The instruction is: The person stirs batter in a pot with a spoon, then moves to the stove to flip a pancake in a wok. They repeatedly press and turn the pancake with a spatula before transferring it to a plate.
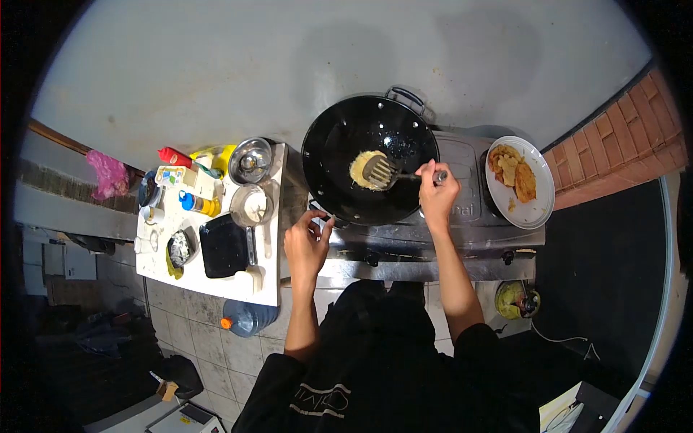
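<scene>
A large black wok (336,195) stands on the stove, and a small pale yellow fritter (359,170) lies in it. My right hand (437,193) is closed round the handle of a slotted spatula (378,170), whose head rests over the right part of the fritter. At the wok's near-left handle is my left hand (307,242), its fingers curled at the handle. To the right, a white plate (534,213) bears several golden-brown fried pieces (525,182).
On the white table (271,278) at the left are a steel bowl (250,160), a bowl with white batter (252,205), a black square pan (224,245), bottles and packets. A water jug (249,318) stands below. A brick edge (606,155) borders the right.
</scene>
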